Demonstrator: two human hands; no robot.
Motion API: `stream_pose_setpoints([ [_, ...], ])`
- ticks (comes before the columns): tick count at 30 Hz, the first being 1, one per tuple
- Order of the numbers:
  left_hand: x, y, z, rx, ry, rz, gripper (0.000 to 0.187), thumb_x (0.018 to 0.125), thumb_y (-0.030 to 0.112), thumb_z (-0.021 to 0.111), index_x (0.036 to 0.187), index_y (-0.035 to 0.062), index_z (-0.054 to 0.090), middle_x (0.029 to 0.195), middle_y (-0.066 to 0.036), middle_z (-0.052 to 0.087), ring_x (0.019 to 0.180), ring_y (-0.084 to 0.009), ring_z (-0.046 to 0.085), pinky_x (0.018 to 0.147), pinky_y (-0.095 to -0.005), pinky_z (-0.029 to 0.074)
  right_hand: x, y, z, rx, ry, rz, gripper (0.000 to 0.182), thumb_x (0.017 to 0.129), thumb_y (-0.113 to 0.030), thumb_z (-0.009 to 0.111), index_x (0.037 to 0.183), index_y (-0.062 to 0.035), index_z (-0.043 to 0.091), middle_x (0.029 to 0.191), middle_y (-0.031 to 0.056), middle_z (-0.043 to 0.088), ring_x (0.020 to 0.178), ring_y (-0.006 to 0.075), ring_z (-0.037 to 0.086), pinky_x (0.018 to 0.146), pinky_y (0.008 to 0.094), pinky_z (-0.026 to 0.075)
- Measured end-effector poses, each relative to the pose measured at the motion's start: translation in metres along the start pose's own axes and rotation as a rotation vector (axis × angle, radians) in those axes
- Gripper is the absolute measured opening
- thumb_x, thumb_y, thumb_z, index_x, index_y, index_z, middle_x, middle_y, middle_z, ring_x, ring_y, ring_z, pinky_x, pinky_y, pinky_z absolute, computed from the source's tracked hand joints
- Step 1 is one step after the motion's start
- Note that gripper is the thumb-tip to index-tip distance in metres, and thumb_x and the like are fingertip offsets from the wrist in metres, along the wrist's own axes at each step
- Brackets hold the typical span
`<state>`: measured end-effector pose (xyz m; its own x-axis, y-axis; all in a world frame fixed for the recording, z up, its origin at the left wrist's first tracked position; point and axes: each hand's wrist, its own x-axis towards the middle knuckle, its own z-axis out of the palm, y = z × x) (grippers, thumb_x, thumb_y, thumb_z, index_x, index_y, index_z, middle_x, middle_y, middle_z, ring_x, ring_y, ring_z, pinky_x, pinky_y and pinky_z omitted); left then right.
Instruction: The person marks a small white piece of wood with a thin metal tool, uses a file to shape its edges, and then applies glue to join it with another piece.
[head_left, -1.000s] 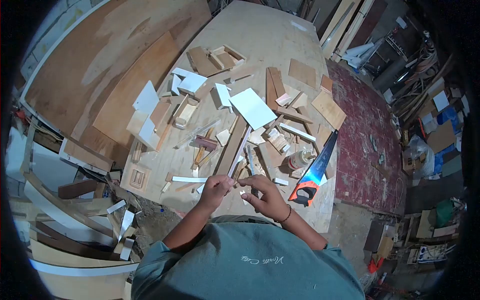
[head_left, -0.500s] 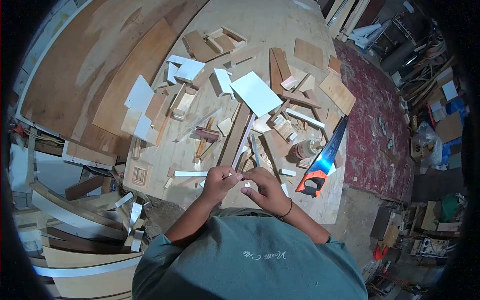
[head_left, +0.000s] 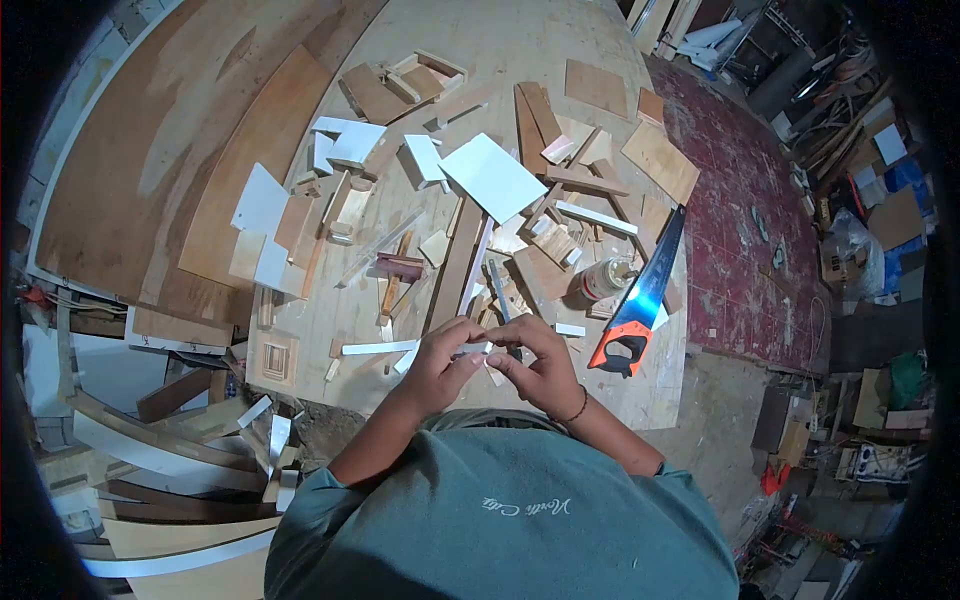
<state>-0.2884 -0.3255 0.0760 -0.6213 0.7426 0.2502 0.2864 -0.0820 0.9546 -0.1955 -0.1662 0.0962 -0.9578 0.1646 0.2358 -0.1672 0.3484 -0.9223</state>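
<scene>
Over the near edge of the worktable, my left hand (head_left: 440, 368) and my right hand (head_left: 541, 372) meet fingertip to fingertip. Pinched between them is a small white piece (head_left: 484, 348), mostly covered by the fingers; its exact kind does not show. A thin pale sliver hangs below the right fingertips. Just beyond the hands lies a long brown wooden strip (head_left: 455, 262) and a narrow grey tool or bar (head_left: 497, 290). A white strip (head_left: 378, 349) rests left of my left hand. The handsaw (head_left: 648, 300) with an orange-black handle lies to the right.
Wood offcuts and small boxes cover the plywood table (head_left: 480, 60). A white panel (head_left: 493, 178) lies mid-table and a jar (head_left: 603, 280) stands by the saw. Large curved boards (head_left: 130, 150) are at left, and the red floor (head_left: 740, 220) is at right.
Both hands have closed in on the small white piece, the right thumb and fingers now pinching it. The camera view has shifted slightly; the table items lie as before.
</scene>
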Motion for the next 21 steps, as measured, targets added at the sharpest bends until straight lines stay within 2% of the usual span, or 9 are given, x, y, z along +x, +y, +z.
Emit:
stream_pose_setpoints([
  [2,-0.002,0.003,0.0,0.0,-0.008,0.001,0.023,0.082,0.018,0.054,0.089,-0.0029,0.056,0.08,-0.013,0.052,0.071,-0.0227,0.052,0.065,-0.0312,0.041,-0.001,-0.001,0.0,-0.011,-0.009,-0.004,0.025,0.075,-0.012,0.074,0.097,-0.0021,0.065,0.085,0.01,0.062,0.08,0.023,0.059,0.072,0.0317,0.045],
  [4,-0.005,0.006,-0.001,0.001,-0.013,0.0,0.024,0.083,0.02,0.053,0.088,-0.0031,0.056,0.079,-0.014,0.052,0.071,-0.0243,0.052,0.065,-0.0313,0.041,-0.002,-0.005,0.001,0.097,-0.016,0.066,0.023,0.074,-0.012,0.075,0.093,-0.0027,0.066,0.084,0.0076,0.062,0.075,0.0173,0.058,0.068,0.0282,0.045],
  [6,-0.008,0.009,-0.003,0.0,-0.064,-0.025,0.035,0.08,0.03,0.051,0.085,-0.0046,0.057,0.077,-0.014,0.054,0.075,-0.0228,0.054,0.07,-0.0318,0.041,-0.006,0.001,0.004,0.164,-0.05,0.105,0.023,0.074,-0.011,0.076,0.093,-0.003,0.066,0.083,0.0064,0.062,0.074,0.0148,0.057,0.067,0.0269,0.045],
  [7,-0.01,0.008,-0.003,0.002,-0.063,-0.024,0.035,0.08,0.03,0.051,0.085,-0.0046,0.057,0.077,-0.014,0.054,0.075,-0.0228,0.054,0.07,-0.0318,0.041,-0.007,0.003,0.004,0.229,-0.084,0.146,0.023,0.074,-0.011,0.076,0.093,-0.0034,0.066,0.083,0.0051,0.062,0.073,0.0122,0.056,0.066,0.0257,0.045],
  [14,-0.018,0.007,-0.003,-0.08,-0.081,-0.043,0.039,0.082,0.034,0.047,0.078,-0.0037,0.056,0.072,-0.01,0.052,0.071,-0.0185,0.051,0.066,-0.0294,0.039,-0.013,0.015,0.008,0.396,-0.188,0.205,0.019,0.078,-0.01,0.072,0.095,-0.0027,0.067,0.084,0.004,0.063,0.074,0.0105,0.056,0.069,0.0252,0.046],
  [17,-0.021,0.004,-0.004,-0.175,-0.033,-0.092,0.034,0.084,0.031,0.048,0.079,-0.0022,0.055,0.071,-0.007,0.05,0.067,-0.0142,0.046,0.062,-0.0272,0.036,-0.015,0.046,0.015,0.4,-0.065,0.237,0.016,0.083,-0.007,0.066,0.098,-0.0023,0.066,0.084,0.004,0.065,0.076,0.0111,0.058,0.069,0.0258,0.047],
  [19,-0.027,-0.003,-0.004,-0.316,0.042,-0.175,0.028,0.087,0.028,0.05,0.079,0.0017,0.054,0.07,-0.001,0.046,0.064,-0.0074,0.04,0.057,-0.0239,0.032,-0.019,0.089,0.017,0.239,0.043,0.429,0.016,0.085,-0.013,0.065,0.094,0.0002,0.064,0.079,0.006,0.063,0.072,0.0135,0.059,0.064,0.0269,0.047],
  [21,-0.028,-0.009,-0.002,-0.329,0.101,-0.163,0.03,0.088,0.029,0.052,0.071,0.0042,0.049,0.066,0.002,0.041,0.061,-0.0059,0.036,0.054,-0.0239,0.029,-0.04,0.15,0.017,-0.274,-0.089,0.508,0.028,0.081,-0.025,0.069,0.092,0.0005,0.063,0.075,0.0115,0.063,0.07,0.0211,0.062,0.065,0.0326,0.049],
])
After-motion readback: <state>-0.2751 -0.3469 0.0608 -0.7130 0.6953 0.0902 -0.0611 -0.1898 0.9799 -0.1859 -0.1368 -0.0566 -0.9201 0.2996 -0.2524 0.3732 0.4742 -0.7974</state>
